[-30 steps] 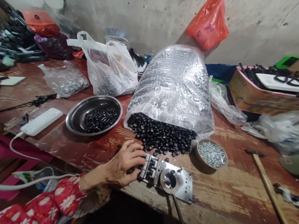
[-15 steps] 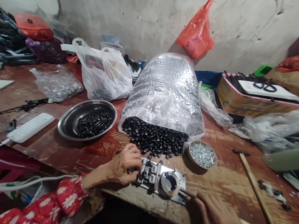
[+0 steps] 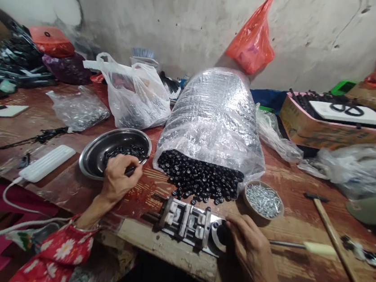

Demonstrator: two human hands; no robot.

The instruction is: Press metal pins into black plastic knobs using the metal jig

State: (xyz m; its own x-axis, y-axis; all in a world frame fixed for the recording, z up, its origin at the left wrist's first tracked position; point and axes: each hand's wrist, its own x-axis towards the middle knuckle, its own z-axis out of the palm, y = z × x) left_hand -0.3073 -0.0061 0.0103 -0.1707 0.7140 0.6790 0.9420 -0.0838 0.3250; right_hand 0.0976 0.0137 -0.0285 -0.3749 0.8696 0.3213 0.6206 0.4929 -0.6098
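My left hand [image 3: 118,180] is over the near right rim of a steel bowl [image 3: 85,165], its thumb and forefinger pinched on a small black part [image 3: 130,169]. Inside the bowl lie more black parts [image 3: 122,149]. A metal jig [image 3: 185,224] with clamp blocks and a round collar [image 3: 216,235] sits at the table's front edge. Over the collar's right side is my right hand [image 3: 251,243], fingers curled and close together; what they grip is hidden. To its right lies a tool with a pale yellow handle [image 3: 320,249] and a thin metal shaft.
Black round caps [image 3: 200,176] spill from a large clear plastic bag [image 3: 216,112] behind the jig. A small bowl of metal pins [image 3: 264,200] stands beside them. At right lies a hammer [image 3: 339,244]; at left, a white power strip [image 3: 48,163].
My left hand has gone from the jig to the steel bowl. The right hand has moved off the pale-handled tool, which now lies on the table, and onto the collar.
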